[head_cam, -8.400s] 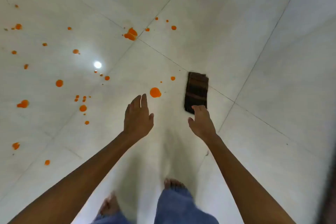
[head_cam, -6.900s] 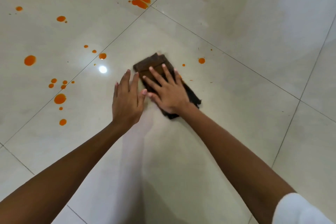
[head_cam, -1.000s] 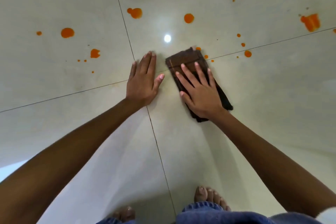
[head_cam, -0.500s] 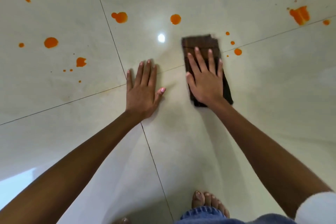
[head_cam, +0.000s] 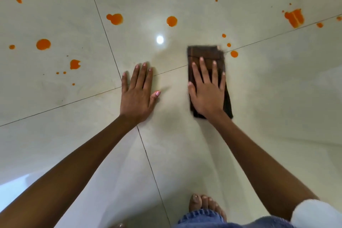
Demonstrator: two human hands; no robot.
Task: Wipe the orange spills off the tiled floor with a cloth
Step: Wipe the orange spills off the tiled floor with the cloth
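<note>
the cloth [head_cam: 204, 54] lies flat on the tiled floor [head_cam: 277, 116], with the right hand [head_cam: 207, 94] pressed on its near half, fingers straight. the left hand [head_cam: 137, 98] rests flat on the floor left of the cloth, apart from it. one drop [head_cam: 234, 54] sits just right of the cloth's far corner; the other spills [head_cam: 116, 19] lie beyond the cloth and well to its left. a bare foot [head_cam: 205, 203] stands nearer than the cloth.

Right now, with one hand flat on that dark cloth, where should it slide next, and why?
Probably a short push forward and to the right: the right hand presses the folded dark brown cloth flat, and small round orange drops lie just beyond its far right corner, unwiped.
</note>
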